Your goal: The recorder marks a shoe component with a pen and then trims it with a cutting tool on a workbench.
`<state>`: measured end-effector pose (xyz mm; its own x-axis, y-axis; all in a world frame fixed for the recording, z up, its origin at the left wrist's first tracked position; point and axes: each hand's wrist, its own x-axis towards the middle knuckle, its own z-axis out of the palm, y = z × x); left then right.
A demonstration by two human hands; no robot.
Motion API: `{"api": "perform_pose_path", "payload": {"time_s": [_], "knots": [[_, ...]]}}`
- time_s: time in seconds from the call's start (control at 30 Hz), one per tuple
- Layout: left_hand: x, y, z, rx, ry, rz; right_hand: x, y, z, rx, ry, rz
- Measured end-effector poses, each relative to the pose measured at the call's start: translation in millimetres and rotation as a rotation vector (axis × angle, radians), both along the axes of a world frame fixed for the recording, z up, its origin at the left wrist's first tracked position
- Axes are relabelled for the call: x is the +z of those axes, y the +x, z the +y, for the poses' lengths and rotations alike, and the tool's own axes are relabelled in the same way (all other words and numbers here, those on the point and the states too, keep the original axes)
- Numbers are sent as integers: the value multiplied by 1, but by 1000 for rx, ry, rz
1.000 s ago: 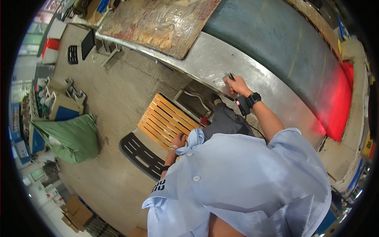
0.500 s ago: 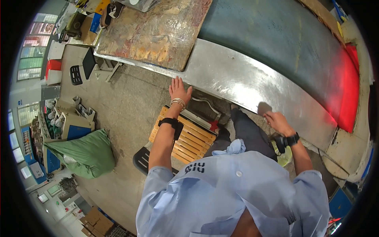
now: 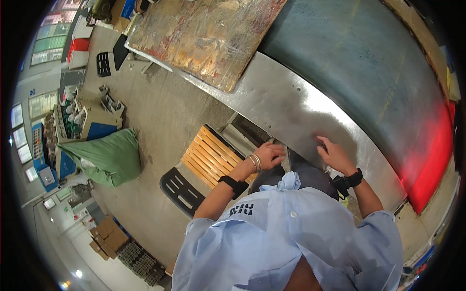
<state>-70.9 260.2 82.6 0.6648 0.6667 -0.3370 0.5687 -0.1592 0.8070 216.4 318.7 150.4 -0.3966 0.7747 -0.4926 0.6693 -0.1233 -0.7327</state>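
Note:
My left hand (image 3: 271, 156), with bangles at its wrist, is in front of the bench edge, over my lap. Its fingers are slightly blurred, loosely stretched to the right and holding nothing visible. Above the bare metal strip (image 3: 276, 97) at the front of the bench is my right hand (image 3: 336, 156). Its fingers are loosely bent with the tips apart, and nothing shows in them. A dark shadow falls on the metal around that hand. Whether the fingertips touch the surface, I cannot tell. Black straps with small devices sit on both my wrists.
Behind the strip lies a wide grey-green belt (image 3: 340, 58), lit red at its right end. A stained board (image 3: 204, 39) covers the bench's left part. A slatted wooden seat (image 3: 206, 157), a black chair part (image 3: 182, 191) and a green sack (image 3: 109, 160) stand to the left.
My left hand has drawn back from the bench edge toward my lap and moved right. My right hand has shifted slightly left, its fingers less tightly curled. The view has turned.

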Motion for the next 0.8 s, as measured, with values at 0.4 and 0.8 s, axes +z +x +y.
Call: {"api": "perform_pose_path", "payload": {"time_s": [0.4,0.8], "knots": [[-39,-61,79,867,420,704,-1,36,-31,-122,-236,-104],[-6,46,82,423,449,121,-8,31,-21,-381,-312,26]]}}
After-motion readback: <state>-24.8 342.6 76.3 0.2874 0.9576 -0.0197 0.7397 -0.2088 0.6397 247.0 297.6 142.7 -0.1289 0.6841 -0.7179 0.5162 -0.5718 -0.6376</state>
